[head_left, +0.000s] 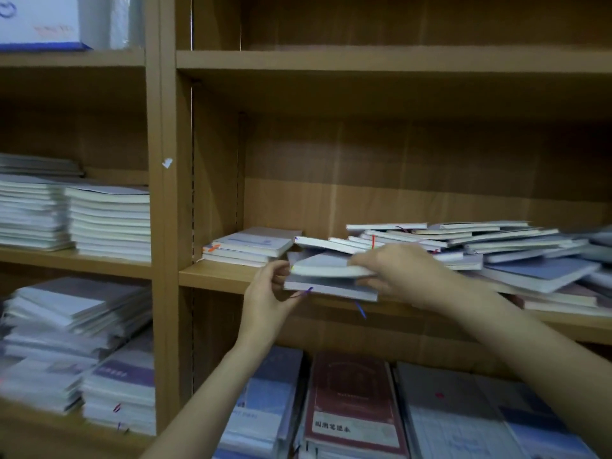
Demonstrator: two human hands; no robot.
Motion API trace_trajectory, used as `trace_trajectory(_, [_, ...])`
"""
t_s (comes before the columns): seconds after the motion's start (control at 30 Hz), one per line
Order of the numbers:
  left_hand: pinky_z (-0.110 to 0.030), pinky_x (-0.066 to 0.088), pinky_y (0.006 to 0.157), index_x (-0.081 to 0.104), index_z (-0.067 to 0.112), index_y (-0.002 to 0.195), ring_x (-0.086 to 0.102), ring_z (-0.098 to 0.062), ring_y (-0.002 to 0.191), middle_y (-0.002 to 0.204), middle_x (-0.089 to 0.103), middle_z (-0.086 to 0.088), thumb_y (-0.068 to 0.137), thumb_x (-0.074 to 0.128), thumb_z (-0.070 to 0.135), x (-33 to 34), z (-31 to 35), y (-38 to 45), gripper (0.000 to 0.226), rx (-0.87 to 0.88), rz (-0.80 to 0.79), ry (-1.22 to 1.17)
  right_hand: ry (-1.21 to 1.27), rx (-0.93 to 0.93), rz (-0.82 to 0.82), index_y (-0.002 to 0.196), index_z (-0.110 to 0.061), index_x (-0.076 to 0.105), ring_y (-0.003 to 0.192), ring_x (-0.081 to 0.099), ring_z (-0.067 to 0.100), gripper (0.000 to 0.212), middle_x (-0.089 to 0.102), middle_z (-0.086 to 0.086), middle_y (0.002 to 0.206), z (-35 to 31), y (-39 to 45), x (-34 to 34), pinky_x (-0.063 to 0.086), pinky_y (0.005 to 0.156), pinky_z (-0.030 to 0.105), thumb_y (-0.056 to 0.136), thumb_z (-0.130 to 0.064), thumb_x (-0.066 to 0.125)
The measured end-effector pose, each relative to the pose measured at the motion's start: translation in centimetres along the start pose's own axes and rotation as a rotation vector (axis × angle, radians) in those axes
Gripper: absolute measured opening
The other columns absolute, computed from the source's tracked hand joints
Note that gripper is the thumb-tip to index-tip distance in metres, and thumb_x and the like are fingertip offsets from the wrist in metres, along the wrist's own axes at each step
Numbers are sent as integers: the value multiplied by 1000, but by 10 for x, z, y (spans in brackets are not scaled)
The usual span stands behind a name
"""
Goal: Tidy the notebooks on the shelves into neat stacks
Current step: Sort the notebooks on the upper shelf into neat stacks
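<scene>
Leftmost, in the neighbouring bay: two neat white stacks (76, 217) on the middle board, looser blurred piles (76, 342) on the board below, a white box (39, 21) up top. On the wooden upright (165, 193) between the bays, a small white scrap (167, 163) stuck at mid height. Next, at the left end of the middle shelf (218, 276) of the main bay, a short tidy stack (250, 246) of pale notebooks with an orange ribbon at its corner. Just right of that, the left hand (268, 293) reaching up from below, thumb and fingers pinching the left end of a few held notebooks (328, 276) at the shelf's front edge; top one bowed upward, purple ribbons dangling from the lower ones. On the other end of that same bundle, the right hand (394, 270), fingers curled over the top and gripping from the right side. Behind and to the right, a sprawling untidy heap of notebooks (480, 250), fanned and tilted across the rest of the shelf, some overhanging the front edge. Below, on the bottom shelf, flat-lying books side by side: pale blue covers (265, 402), a dark red notebook (351, 402) with a label strip, then more bluish covers (463, 419) at the right.
</scene>
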State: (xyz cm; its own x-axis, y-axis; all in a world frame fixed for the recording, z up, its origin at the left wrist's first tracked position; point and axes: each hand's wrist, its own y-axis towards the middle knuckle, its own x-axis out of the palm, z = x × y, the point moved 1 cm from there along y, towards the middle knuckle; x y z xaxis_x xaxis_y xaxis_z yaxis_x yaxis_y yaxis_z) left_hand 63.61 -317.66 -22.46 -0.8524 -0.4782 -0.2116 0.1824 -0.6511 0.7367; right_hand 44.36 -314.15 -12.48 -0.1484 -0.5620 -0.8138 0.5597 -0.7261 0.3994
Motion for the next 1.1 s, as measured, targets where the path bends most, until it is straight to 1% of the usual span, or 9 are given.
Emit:
trace_trajectory(0.1, [-8,42,75,56,15,115,52,1,87,101,56,7,72,77,9,2,4,-4,48,-35,19,-19,-74,-10,14,131,-22,41,115,53,24,36,53,-2,126,-17,-14,22,42,76,33,99,-39,36])
trace_trajectory(0.2, [-13,38,84,55,9,121,53,-10,100,112,54,0,75,73,2,1,5,-8,50,-40,-27,47,-106,38,35,136,-19,35,112,53,26,40,52,0,127,-21,-18,33,35,66,33,96,-18,40])
trace_trajectory(0.37, [-12,22,99,50,8,131,40,-21,129,135,49,-5,77,69,0,-7,4,-15,58,7,-175,248,-17,120,24,128,-26,48,107,56,32,47,60,8,114,-12,-16,20,41,71,35,87,-3,45])
trace_trajectory(0.47, [-14,24,98,54,16,128,43,-20,125,132,54,-1,76,69,1,-13,3,-13,57,32,-217,296,25,188,93,125,-26,53,106,56,33,39,62,11,111,-5,-18,-9,40,71,35,89,-11,48])
trace_trajectory(0.57, [-26,32,101,55,20,127,44,-21,121,129,56,2,77,68,4,-12,5,-16,54,28,-160,314,78,239,211,126,-34,53,104,57,35,39,63,11,111,-6,-31,-46,44,76,38,90,-18,52])
trace_trajectory(0.7, [-20,26,95,60,18,122,44,-21,118,125,59,1,84,66,17,-13,14,-9,38,44,-111,386,171,282,440,117,-31,57,96,60,37,32,66,11,102,0,-31,-84,40,71,37,90,-15,56])
trace_trajectory(0.8, [-25,35,90,62,13,117,50,-22,112,119,61,-4,82,68,17,-17,17,-5,35,-20,-101,319,153,276,606,120,-27,58,93,60,35,31,66,8,102,-3,-27,-99,34,65,32,92,-14,54])
trace_trajectory(0.9, [-31,44,92,59,14,118,53,-19,111,118,59,-4,85,65,14,-31,10,-7,34,-114,-59,220,161,220,736,123,-23,56,91,61,29,32,66,6,105,-10,-20,-101,35,63,30,92,-14,54])
trace_trajectory(1.1, [-24,36,95,57,14,121,48,-14,117,120,55,0,89,56,8,-66,-22,9,32,-122,28,290,191,131,667,120,-23,55,87,61,33,31,65,5,101,-22,45,-64,50,64,42,90,-14,55])
